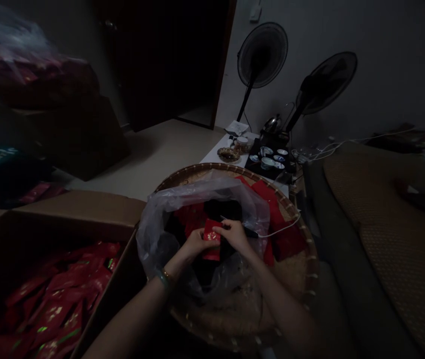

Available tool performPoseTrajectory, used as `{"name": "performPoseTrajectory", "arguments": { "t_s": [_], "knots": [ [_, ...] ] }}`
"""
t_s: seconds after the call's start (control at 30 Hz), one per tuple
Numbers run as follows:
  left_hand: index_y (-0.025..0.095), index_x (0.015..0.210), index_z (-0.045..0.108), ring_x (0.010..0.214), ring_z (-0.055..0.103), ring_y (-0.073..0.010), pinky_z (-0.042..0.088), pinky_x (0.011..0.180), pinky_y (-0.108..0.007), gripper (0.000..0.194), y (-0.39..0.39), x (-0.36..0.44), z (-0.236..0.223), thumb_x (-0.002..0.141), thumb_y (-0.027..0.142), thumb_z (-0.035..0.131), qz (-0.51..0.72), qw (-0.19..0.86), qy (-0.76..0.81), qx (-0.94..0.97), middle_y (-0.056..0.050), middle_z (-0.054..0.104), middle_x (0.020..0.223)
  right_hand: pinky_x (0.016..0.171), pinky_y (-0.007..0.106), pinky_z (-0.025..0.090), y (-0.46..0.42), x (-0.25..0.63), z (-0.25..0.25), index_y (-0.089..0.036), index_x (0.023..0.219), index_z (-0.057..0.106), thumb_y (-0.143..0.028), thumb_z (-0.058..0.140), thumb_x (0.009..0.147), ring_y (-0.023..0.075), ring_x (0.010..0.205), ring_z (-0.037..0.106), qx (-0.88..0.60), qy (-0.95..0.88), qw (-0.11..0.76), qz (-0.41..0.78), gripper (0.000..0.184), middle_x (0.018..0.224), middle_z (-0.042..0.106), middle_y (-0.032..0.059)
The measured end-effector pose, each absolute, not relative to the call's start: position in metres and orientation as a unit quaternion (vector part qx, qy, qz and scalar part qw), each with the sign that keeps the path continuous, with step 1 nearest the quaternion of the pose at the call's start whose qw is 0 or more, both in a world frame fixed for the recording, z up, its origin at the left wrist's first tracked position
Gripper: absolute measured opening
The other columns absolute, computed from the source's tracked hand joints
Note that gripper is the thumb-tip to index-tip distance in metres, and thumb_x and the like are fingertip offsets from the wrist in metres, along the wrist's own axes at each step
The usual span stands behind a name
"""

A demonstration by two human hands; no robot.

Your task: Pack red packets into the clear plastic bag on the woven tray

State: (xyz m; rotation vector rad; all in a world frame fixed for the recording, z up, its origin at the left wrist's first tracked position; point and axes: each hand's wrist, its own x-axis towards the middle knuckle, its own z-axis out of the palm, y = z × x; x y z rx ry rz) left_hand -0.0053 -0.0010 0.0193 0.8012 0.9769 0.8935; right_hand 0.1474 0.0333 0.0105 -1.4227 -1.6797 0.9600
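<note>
A small red packet [211, 238] with pale gold print is held up over an open clear plastic bag [160, 209]. My left hand [197, 244] is closed on its left and lower side, thumb across the front. The fingers of my right hand [234, 233] pinch its upper right edge. A thin pale tip pokes out above the right fingers; what it belongs to cannot be made out. Dark contents and more red packets [193, 215] show inside the bag. The bag sits in a round woven bamboo tray [242, 319], where flat red packets [268, 197] lie along the right side.
At lower left stands an open cardboard box [100, 207] with many red packets [59, 299]. A white cord [282, 230] crosses the tray's right side. Beyond are tea cups [268, 163], a kettle [272, 124] and two standing fans [263, 55]. A woven mat [395, 239] lies right.
</note>
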Motion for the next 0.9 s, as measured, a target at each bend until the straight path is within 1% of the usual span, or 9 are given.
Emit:
{"name": "performPoseTrajectory", "arguments": {
  "t_s": [0.17,0.27,0.37,0.5,0.63,0.7,0.77,0.83,0.9],
  "knots": [
    [0.009,0.067,0.061,0.049,0.047,-0.0067,0.036,0.050,-0.019,0.036,-0.001,-0.005,0.012,0.043,0.026,0.081,0.349,0.678,0.485,0.428,0.003,0.057,0.056,0.056,0.022,0.041,0.032,0.143,0.021,-0.016,0.078,0.066,-0.039,0.062,0.070,0.0133,0.061,0.056,-0.515,-0.675,0.359,0.389,0.025,0.070,0.065,0.0004],
    [0.010,0.061,0.059,0.049,0.043,-0.0058,0.032,0.050,-0.019,0.030,-0.002,-0.004,0.009,0.045,0.027,0.078,0.327,0.665,0.463,0.485,0.005,0.052,0.052,0.052,0.022,0.037,0.033,0.141,0.027,-0.017,0.066,0.065,-0.038,0.065,0.069,0.0121,0.055,0.054,-0.524,-0.709,0.323,0.343,0.021,0.060,0.062,-0.0010],
    [0.011,0.061,0.058,0.049,0.041,-0.0059,0.032,0.051,-0.019,0.030,-0.002,-0.006,0.008,0.046,0.027,0.077,0.303,0.674,0.449,0.503,0.006,0.051,0.053,0.051,0.021,0.034,0.033,0.139,0.026,-0.017,0.056,0.062,-0.036,0.066,0.070,0.0109,0.051,0.051,-0.519,-0.729,0.330,0.302,0.024,0.053,0.059,-0.0017],
    [0.011,0.066,0.060,0.051,0.045,-0.0071,0.034,0.053,-0.021,0.034,-0.001,-0.006,0.008,0.043,0.027,0.079,0.287,0.692,0.446,0.489,0.005,0.054,0.056,0.053,0.021,0.035,0.034,0.136,0.018,-0.017,0.056,0.062,-0.036,0.064,0.073,0.0107,0.053,0.052,-0.493,-0.745,0.353,0.279,0.026,0.056,0.061,-0.0009],
    [0.011,0.064,0.061,0.051,0.050,-0.0091,0.038,0.054,-0.022,0.037,0.000,-0.002,0.006,0.041,0.031,0.081,0.298,0.706,0.461,0.447,0.002,0.059,0.056,0.056,0.021,0.039,0.038,0.138,0.015,-0.018,0.059,0.063,-0.037,0.060,0.077,0.0120,0.058,0.055,-0.480,-0.756,0.337,0.293,0.026,0.060,0.063,-0.0001],
    [0.010,0.066,0.062,0.051,0.053,-0.0106,0.040,0.054,-0.023,0.039,0.002,-0.002,0.005,0.041,0.033,0.082,0.304,0.715,0.473,0.416,0.000,0.062,0.058,0.061,0.022,0.042,0.044,0.146,0.016,-0.019,0.070,0.066,-0.036,0.050,0.084,0.0135,0.066,0.058,-0.498,-0.747,0.334,0.287,0.028,0.070,0.065,0.0018],
    [0.011,0.071,0.064,0.053,0.057,-0.0127,0.042,0.054,-0.023,0.042,0.003,-0.004,0.004,0.042,0.034,0.082,0.326,0.720,0.478,0.383,-0.003,0.065,0.062,0.071,0.026,0.043,0.050,0.158,0.017,-0.018,0.089,0.065,-0.033,0.040,0.089,0.0161,0.079,0.059,-0.536,-0.743,0.319,0.243,0.029,0.085,0.066,0.0051],
    [0.011,0.077,0.065,0.057,0.060,-0.0146,0.043,0.054,-0.023,0.045,0.004,-0.007,0.002,0.043,0.033,0.082,0.352,0.724,0.476,0.354,-0.004,0.067,0.067,0.083,0.032,0.041,0.053,0.172,0.014,-0.018,0.107,0.059,-0.032,0.050,0.083,0.0213,0.095,0.055,-0.565,-0.771,0.243,0.167,0.029,0.100,0.063,0.0090],
    [0.010,0.080,0.065,0.060,0.062,-0.0161,0.045,0.055,-0.024,0.046,0.004,-0.009,0.000,0.044,0.032,0.083,0.367,0.729,0.469,0.337,-0.006,0.068,0.071,0.086,0.037,0.039,0.052,0.183,0.008,-0.017,0.121,0.050,-0.029,0.064,0.072,0.0262,0.104,0.049,-0.565,-0.804,0.141,0.116,0.052,0.112,0.057,0.0127]
  ]
}}
